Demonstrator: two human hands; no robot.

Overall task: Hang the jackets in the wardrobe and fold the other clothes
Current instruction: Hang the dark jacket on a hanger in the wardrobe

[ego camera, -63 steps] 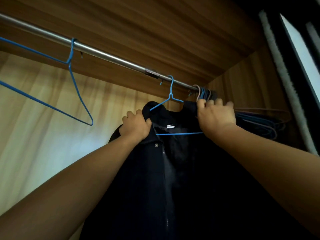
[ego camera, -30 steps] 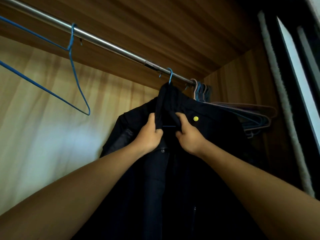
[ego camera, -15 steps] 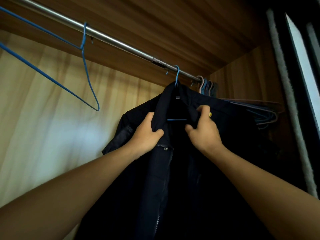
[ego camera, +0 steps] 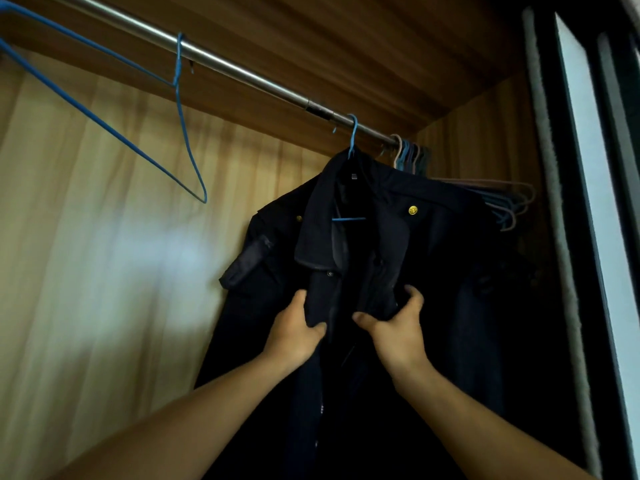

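Most of your view is the wardrobe (ego camera: 104, 271), its pale back panel on your left and the wooden ceiling overhead. Against it the dark jacket (ego camera: 433, 271) hangs full length at the right end, collar uppermost and front facing you. The steel rail (ego camera: 242, 72) runs diagonally above. The jacket's blue hanger (ego camera: 352, 133) is hooked over it just beside a bunch of spare hangers (ego camera: 502, 202), while an empty blue hanger (ego camera: 180, 109) hangs well apart to the left. Two seconds ago your hands were up at the jacket's shoulders, settling them on the wire. They then worked at the collar (ego camera: 318, 230), which now lies turned down. Now both have dropped to the chest. Your left hand (ego camera: 294, 334) grasps the left front edge, thumb on the cloth and fingers tucked behind. Your right hand (ego camera: 398, 330) is curled round the right front edge, thumb and fingertips showing on either side of it. The two edges sit close together between your hands but are not joined. A yellow button (ego camera: 412, 210) shows near the right shoulder. Judging from this, the hanging itself is done and you are only straightening the front. Let go gently so the hook stays on the rail, then turn to the remaining clothes, which are out of view.
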